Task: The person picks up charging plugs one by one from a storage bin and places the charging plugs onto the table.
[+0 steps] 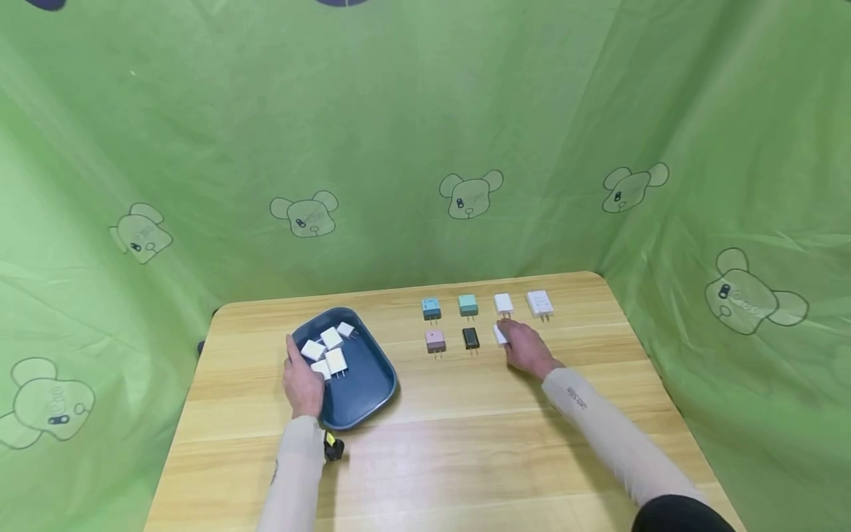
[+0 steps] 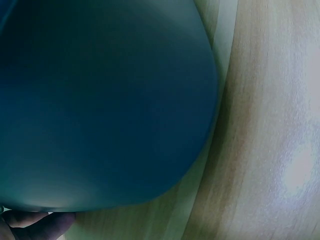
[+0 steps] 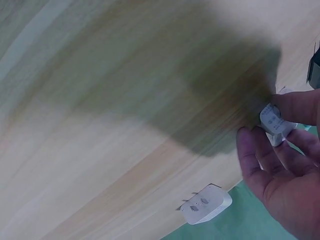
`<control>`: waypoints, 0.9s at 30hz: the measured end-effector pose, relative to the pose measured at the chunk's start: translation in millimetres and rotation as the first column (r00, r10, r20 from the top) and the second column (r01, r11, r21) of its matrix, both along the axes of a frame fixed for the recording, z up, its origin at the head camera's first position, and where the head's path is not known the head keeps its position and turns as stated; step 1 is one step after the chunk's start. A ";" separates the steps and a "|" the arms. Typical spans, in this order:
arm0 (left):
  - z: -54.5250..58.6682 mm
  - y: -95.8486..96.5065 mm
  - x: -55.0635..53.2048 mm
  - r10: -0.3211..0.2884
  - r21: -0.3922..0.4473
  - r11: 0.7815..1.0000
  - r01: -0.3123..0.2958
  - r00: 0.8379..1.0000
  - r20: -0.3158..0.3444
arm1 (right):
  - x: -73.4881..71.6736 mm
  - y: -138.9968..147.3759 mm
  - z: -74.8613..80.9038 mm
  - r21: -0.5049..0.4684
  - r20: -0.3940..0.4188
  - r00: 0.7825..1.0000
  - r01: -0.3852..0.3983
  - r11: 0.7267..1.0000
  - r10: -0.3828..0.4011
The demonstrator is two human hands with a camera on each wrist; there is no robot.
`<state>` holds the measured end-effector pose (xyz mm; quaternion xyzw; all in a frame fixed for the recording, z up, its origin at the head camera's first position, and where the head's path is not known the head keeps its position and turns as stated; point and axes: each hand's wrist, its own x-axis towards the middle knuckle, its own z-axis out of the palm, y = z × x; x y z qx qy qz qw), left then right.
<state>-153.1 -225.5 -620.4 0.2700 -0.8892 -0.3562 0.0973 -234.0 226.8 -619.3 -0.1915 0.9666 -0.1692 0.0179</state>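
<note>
My right hand (image 1: 528,349) pinches a white plug charger (image 1: 499,335) at the right end of the front row. In the right wrist view, thumb and fingers close around that charger (image 3: 274,124), its printed face partly showing. My left hand (image 1: 303,380) holds a dark blue tray (image 1: 362,384) by its left side; fingertips (image 2: 52,227) show at the tray's edge in the left wrist view. Several white chargers (image 1: 335,360) lie loose in the tray's left and far part. Beside the right hand are a black charger (image 1: 470,338) and a pink charger (image 1: 435,340).
Behind them stand a blue charger (image 1: 431,307), a green charger (image 1: 468,304), a white charger (image 1: 503,304) and a larger white charger (image 1: 540,303), prongs toward me. A green curtain (image 1: 399,244) encloses the wooden table (image 1: 452,458) at the back and sides.
</note>
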 end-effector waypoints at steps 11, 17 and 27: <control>0.3 0.7 -0.7 0.006 0.003 1.000 -0.006 1.000 0.003 | 3.8 2.0 -1.4 0.032 0.003 1.000 0.019 0.999 -0.019; 0.5 -0.1 0.1 0.005 -0.001 1.000 -0.005 1.000 -0.001 | 6.4 6.3 -1.8 0.083 0.011 1.000 -0.014 0.996 0.013; 2.0 0.5 1.9 -0.003 0.008 1.000 0.003 1.000 0.008 | 10.4 9.7 0.8 0.066 0.069 0.997 -0.020 0.998 0.015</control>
